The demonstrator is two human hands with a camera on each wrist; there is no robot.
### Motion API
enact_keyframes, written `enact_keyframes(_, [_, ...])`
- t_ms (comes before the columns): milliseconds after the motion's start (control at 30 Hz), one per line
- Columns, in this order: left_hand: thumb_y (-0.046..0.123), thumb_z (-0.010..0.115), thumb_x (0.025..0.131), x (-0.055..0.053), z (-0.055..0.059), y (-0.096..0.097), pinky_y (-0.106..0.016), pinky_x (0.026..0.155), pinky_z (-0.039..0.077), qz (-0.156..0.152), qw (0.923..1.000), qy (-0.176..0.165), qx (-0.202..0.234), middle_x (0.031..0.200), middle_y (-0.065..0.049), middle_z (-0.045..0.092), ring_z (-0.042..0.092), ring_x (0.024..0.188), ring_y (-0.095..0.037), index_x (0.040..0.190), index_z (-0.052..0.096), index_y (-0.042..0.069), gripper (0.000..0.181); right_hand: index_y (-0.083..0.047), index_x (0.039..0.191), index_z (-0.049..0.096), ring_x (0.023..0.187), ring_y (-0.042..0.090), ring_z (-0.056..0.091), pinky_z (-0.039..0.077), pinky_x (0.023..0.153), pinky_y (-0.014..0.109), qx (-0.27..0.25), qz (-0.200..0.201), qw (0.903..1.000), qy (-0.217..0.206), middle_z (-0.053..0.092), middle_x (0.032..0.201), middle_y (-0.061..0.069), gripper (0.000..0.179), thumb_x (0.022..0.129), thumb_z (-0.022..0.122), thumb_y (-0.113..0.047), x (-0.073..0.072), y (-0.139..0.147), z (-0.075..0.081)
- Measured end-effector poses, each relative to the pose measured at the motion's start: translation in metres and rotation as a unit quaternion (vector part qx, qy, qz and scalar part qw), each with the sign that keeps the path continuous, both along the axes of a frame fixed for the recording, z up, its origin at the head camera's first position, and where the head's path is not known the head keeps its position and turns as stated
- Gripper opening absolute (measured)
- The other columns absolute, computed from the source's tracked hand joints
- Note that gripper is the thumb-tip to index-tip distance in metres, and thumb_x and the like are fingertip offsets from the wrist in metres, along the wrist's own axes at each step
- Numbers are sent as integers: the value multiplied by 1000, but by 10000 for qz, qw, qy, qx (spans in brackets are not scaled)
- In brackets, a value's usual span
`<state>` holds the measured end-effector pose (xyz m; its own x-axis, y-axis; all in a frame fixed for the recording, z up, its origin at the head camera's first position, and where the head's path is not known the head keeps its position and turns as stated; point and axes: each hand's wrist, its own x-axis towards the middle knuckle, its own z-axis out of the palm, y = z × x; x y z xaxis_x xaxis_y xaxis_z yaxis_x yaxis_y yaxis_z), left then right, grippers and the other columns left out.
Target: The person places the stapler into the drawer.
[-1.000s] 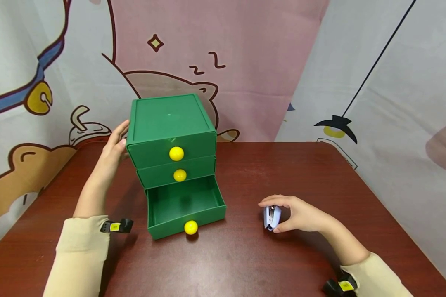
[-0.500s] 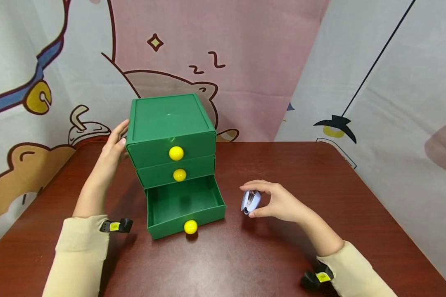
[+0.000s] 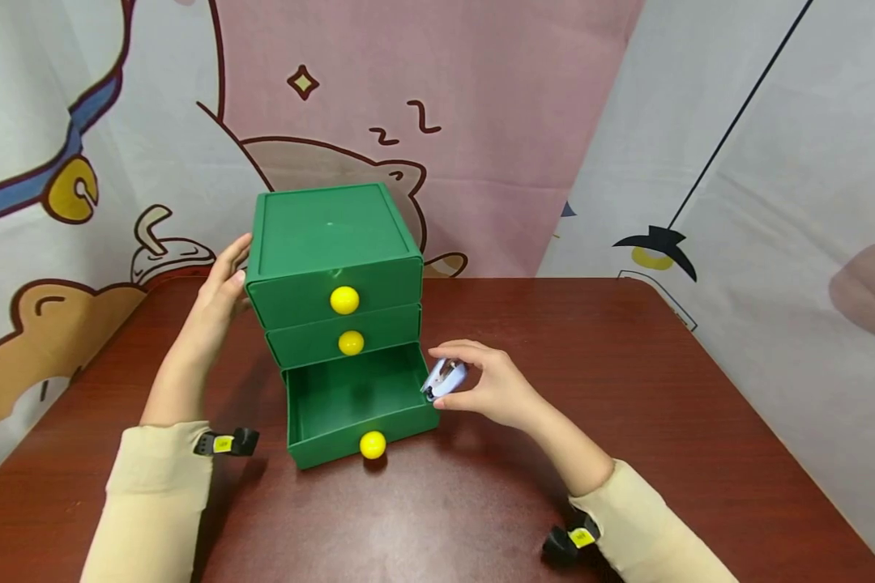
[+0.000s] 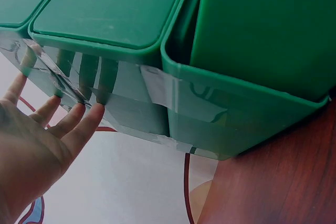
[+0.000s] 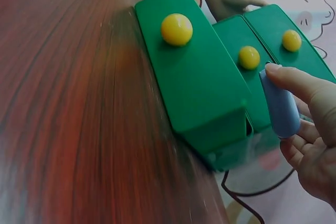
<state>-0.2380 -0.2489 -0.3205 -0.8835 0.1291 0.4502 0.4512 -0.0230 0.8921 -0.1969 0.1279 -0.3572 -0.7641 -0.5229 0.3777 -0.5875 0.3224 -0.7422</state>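
A green drawer cabinet (image 3: 335,231) with three drawers and round yellow knobs stands on the table. Its bottom drawer (image 3: 357,389) is pulled out, bare inside. My left hand (image 3: 215,300) touches the cabinet's left side; in the left wrist view its straight fingertips (image 4: 97,109) rest against the taped side wall. Between thumb and fingers my right hand (image 3: 492,385) pinches a small pale-blue stapler (image 3: 446,379), at the right rim of the pulled-out drawer. In the right wrist view the stapler (image 5: 283,106) overlaps the cabinet's upper drawers.
The dark red-brown wooden table (image 3: 423,526) runs beneath everything. Behind it hangs a curtain (image 3: 518,138) with cartoon drawings. The bottom drawer's yellow knob (image 3: 373,444) juts out toward the front.
My right hand has carried the stapler leftward and a little away from me, from the table's right part to the drawer's edge. My left hand and the cabinet have stayed in place.
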Motion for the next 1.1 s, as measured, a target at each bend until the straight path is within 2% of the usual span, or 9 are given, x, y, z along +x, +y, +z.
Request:
enact_keyframes(167, [30, 42, 100, 0, 0, 0, -21, 88, 40, -18, 10000, 23, 1, 153, -10, 21, 39, 124, -22, 152, 26, 17, 56, -4, 122, 65, 96, 22, 57, 52, 71, 31, -74, -42, 9998, -185, 59, 124, 8, 58, 69, 86, -8, -2, -18, -1])
enact_keyframes(267, [30, 42, 100, 0, 0, 1, -21, 88, 40, -19, 10000, 11, 9, 153, -10, 21, 39, 124, -23, 152, 26, 17, 57, -9, 122, 65, 93, 16, 57, 52, 70, 27, -96, 14, 9998, -185, 59, 124, 4, 57, 69, 87, -13, -10, -24, -12])
enact_keyframes(500, [30, 42, 100, 1, 1, 0, -22, 88, 40, 21, 10000, 13, -64, 153, -9, 21, 38, 125, -23, 152, 27, 18, 56, -4, 120, 66, 86, 14, 56, 50, 66, 26, 83, -29, 10000, 48, 61, 119, 4, 57, 68, 88, -13, -18, -41, -19])
enact_keyframes(667, [30, 42, 99, 1, 1, 0, -21, 88, 40, 19, 10000, 36, -28, 153, -10, 22, 38, 125, -23, 152, 27, 18, 56, -5, 119, 67, 90, 14, 57, 49, 73, 26, 230, -118, 9997, 30, 62, 117, 3, 56, 68, 88, -15, -24, -50, -21])
enact_keyframes(900, [31, 42, 100, 0, 1, 0, -22, 89, 39, 4, 10000, 4, -54, 153, -10, 20, 36, 127, -24, 152, 26, 18, 57, -4, 118, 68, 99, 18, 58, 47, 82, 26, 490, -40, 9987, 99, 63, 116, 4, 54, 70, 87, -18, -29, -56, -20])
enact_keyframes(1100, [30, 42, 100, 1, 1, 0, -22, 89, 39, 20, 10000, 19, -62, 153, -10, 21, 36, 127, -24, 152, 27, 19, 56, -4, 113, 70, 97, 18, 58, 47, 83, 28, 550, 96, 9984, 9, 66, 110, 4, 45, 73, 85, -18, -31, -59, -23])
